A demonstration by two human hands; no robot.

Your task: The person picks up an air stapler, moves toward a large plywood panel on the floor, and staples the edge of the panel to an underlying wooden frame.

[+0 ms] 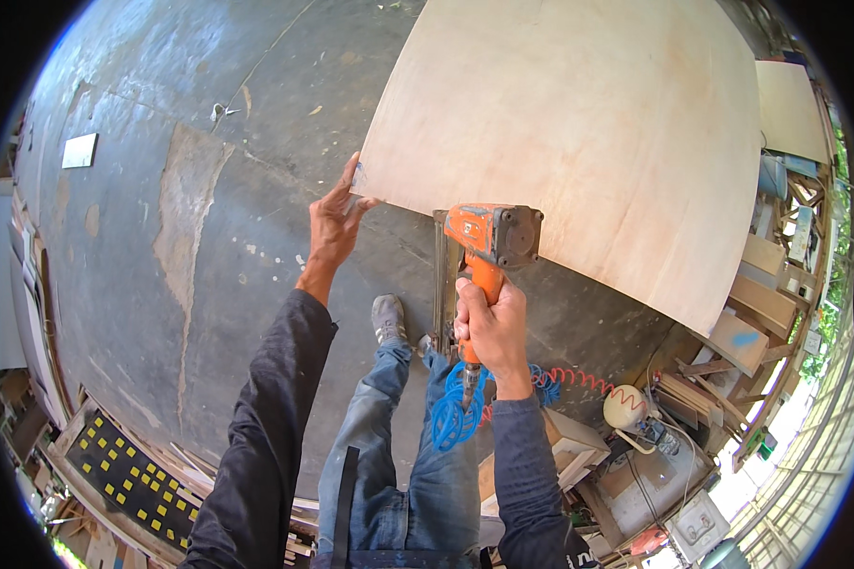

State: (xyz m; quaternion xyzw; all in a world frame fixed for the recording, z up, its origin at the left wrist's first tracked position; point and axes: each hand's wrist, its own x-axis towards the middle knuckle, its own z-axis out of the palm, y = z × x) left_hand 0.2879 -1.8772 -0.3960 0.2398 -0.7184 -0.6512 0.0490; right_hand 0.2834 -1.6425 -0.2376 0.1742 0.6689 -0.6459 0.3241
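Observation:
A large pale plywood sheet (579, 123) spans the upper right, its near-left corner close to me. My left hand (334, 223) grips that corner, with the thumb at the near edge and the fingers along the left edge. In my right hand (495, 327) is an orange pneumatic nail gun (474, 226), the fingers wrapped round its handle. The gun's head lies over the sheet's near edge, its dark magazine (443, 284) pointing toward my legs; whether its nose touches the wood I cannot tell. A coiled blue air hose (454, 410) hangs at the handle's end.
A coiled red hose (588, 381) stretches right to an air compressor (626, 408). Wood offcuts (764, 303) are piled along the right side. At lower left lies a black panel with yellow squares (128, 479). A small white piece (80, 150) rests on the stained concrete floor (114, 275).

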